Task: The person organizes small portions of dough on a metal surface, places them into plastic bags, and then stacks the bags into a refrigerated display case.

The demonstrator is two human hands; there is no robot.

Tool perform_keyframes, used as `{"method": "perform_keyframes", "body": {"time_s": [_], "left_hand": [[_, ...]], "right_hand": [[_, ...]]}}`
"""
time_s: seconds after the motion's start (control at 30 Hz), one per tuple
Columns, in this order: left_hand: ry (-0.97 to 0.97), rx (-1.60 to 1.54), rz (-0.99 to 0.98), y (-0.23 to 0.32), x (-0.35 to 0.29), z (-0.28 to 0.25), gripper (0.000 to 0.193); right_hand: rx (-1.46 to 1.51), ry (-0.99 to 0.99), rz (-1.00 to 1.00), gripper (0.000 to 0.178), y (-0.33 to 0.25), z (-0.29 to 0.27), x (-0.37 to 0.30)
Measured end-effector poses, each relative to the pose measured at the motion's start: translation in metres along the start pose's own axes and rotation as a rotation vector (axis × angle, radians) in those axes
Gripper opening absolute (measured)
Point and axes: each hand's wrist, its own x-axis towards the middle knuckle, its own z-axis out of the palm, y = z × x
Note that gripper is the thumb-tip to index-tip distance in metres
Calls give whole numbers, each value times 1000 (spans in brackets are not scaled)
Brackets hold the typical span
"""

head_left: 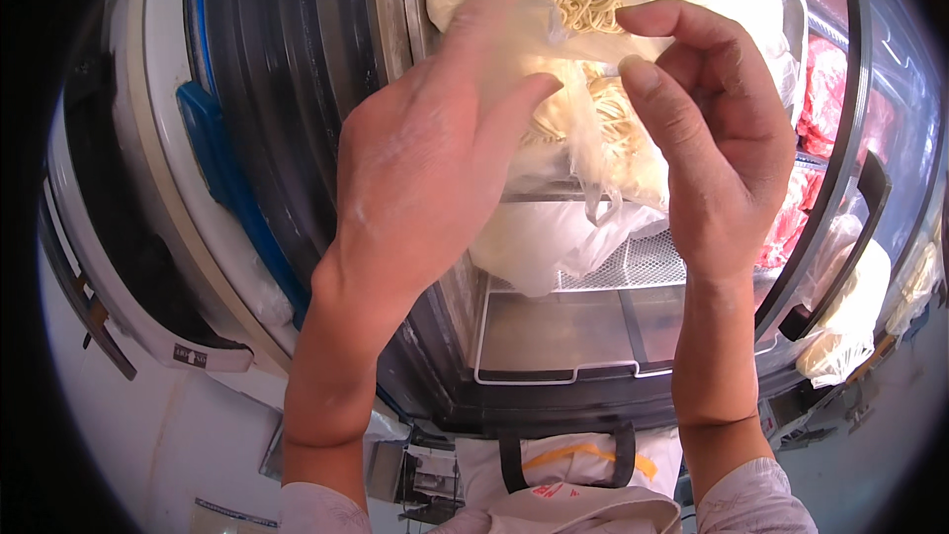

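Note:
Pale yellow noodles (615,111) lie in a clear, thin plastic bag (590,163) on a metal tray (408,0). More noodles show in the bag's upper opening. My left hand (420,148) is over the left side of the bag, thumb and index finger spread wide apart; its fingertips are blurred by motion. At the bag's right side, my right hand (727,124) has thumb and index finger curled toward each other at the film's edge, pinching the plastic. The other right fingers bend inward.
A white plastic bag (534,247) rests on a wire shelf (633,267) below the tray. Red meat in packages (822,94) lies at right, beside an open door with a black handle (870,198). Dark ribbed door seals (287,69) run along the left.

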Motion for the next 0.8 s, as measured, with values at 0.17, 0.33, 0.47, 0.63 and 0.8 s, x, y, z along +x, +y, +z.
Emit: {"method": "perform_keyframes", "body": {"time_s": [0.17,0.33,0.47,0.63,0.8], "left_hand": [[102,189,200,-33,6,13,40],[159,170,110,-33,3,17,44],[154,241,117,-22,5,15,60],[162,341,268,-25,26,30,69],[130,387,471,-79,63,33,32]], "right_hand": [[-5,30,8,30,-3,-5,-1],[80,77,-7,38,-2,-13,-2],[-126,94,-288,68,10,-21,5],[-367,56,-50,93,18,-25,3],[-403,-2,-123,26,36,-17,34]]}}
